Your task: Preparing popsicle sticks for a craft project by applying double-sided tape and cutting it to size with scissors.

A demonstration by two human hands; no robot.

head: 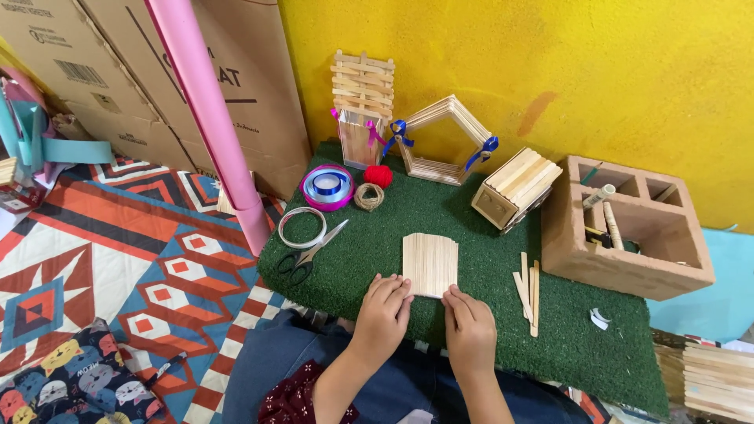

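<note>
A flat panel of pale wooden craft sticks point(430, 262) lies side by side on the green turf mat point(503, 251). My left hand point(382, 312) rests on the mat with its fingertips touching the panel's lower left corner. On the other side, my right hand point(470, 328) presses its fingertips against the panel's lower right edge. Both hands lie flat with fingers together, gripping nothing. A few loose craft sticks point(528, 290) lie just right of my right hand.
Scissors point(308, 255), a clear tape ring point(301, 227), ribbon spools point(328, 186), twine point(368, 196) and a red pom-pom point(378, 176) sit at left. Stick-built models point(444, 137) and a small stick house point(516, 187) stand behind. A clay organiser box point(628, 228) is right, a pink paper roll point(212, 118) left.
</note>
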